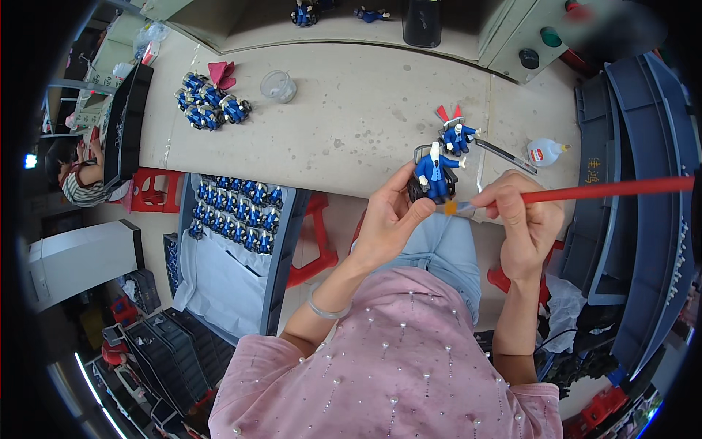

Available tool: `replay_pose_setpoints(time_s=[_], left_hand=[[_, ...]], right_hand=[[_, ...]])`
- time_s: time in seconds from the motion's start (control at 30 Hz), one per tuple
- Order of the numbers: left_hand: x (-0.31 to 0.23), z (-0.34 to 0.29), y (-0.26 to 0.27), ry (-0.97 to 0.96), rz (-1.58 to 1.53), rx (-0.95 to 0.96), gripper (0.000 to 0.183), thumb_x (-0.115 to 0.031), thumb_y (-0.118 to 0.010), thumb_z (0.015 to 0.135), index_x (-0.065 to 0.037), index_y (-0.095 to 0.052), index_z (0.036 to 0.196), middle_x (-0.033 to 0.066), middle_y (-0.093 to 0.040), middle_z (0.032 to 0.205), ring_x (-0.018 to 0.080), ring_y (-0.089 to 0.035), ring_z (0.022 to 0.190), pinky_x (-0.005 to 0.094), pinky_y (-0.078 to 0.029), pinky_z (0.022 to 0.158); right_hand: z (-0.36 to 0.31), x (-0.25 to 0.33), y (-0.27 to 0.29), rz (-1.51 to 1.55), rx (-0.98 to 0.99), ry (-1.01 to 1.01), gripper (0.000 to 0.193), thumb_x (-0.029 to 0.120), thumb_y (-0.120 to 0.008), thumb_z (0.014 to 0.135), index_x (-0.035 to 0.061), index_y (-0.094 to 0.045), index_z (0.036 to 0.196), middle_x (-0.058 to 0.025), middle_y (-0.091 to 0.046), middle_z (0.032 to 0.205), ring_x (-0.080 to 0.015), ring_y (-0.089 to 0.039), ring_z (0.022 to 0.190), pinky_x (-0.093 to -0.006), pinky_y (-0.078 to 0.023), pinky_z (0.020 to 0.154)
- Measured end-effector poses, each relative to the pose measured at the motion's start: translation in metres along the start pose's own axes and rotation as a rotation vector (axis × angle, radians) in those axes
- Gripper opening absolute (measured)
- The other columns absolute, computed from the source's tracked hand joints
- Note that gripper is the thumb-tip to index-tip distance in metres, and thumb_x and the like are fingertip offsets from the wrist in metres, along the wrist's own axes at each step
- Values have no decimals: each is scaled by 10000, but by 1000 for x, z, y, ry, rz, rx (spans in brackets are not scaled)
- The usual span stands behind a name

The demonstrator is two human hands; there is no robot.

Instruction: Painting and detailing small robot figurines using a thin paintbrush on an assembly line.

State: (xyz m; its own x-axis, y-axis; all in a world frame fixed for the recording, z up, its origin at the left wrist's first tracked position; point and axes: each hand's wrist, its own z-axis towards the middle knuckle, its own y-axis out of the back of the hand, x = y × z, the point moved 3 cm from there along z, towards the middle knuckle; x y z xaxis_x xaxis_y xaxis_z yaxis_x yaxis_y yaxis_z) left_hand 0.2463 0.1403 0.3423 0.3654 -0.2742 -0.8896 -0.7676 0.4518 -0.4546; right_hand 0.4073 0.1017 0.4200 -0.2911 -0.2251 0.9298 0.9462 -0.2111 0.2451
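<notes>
My left hand (391,219) grips a small figurine (434,172) by its lower left side. The figurine has a white head and a blue suit, and sits in a black wheelchair. In my right hand (525,223) is a paintbrush (607,192) with a long red handle, held between thumb and fingers. Its tip reaches the figurine's lower edge; whether it touches, I cannot tell. Just behind stands a second blue-suited figurine (458,139), with red pointed pieces (450,117) behind its head. A dark, narrow metal tool (506,156) lies to its right.
A glue-type bottle (545,151) lies at the table's right. Further left are a clear cup (278,86), a red cloth (221,74) and clustered figurines (208,102). A grey crate (281,256) holds rows of figurines. Stacked blue-grey crates (596,183) stand at right; another person (88,172) sits far left.
</notes>
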Motion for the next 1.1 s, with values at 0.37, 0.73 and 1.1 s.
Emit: replay_pose_setpoints(time_s=[0.37, 0.73, 1.1], left_hand=[[5, 0, -1, -11, 71, -15, 603, -66, -644, 887, 108, -324, 1367, 97, -553, 1171, 127, -525, 1080, 273, -425, 935], [7, 1, -1, 31, 58, -15, 624, -43, -654, 874, 95, -317, 1381, 88, -537, 1192, 119, -521, 1068, 267, -427, 930], [3, 2, -5, -30, 186, -20, 670, -39, -708, 811, 34, -369, 1384, 88, -518, 1189, 157, -523, 1106, 281, -442, 931]], right_hand=[[2, -5, 9, -15, -112, 69, 154, 101, -611, 881, -33, -652, 818, -94, -639, 760, -163, -570, 676, -261, -430, 614], [-4, -25, 24, 125, -364, -35, 226, 142, -553, 936, -51, -670, 940, -116, -665, 862, -133, -586, 747, -249, -455, 673], [4, -44, -7, 243, -195, -212, 172, 53, -628, 868, -13, -647, 1026, -101, -676, 966, -134, -618, 874, -267, -476, 785]])
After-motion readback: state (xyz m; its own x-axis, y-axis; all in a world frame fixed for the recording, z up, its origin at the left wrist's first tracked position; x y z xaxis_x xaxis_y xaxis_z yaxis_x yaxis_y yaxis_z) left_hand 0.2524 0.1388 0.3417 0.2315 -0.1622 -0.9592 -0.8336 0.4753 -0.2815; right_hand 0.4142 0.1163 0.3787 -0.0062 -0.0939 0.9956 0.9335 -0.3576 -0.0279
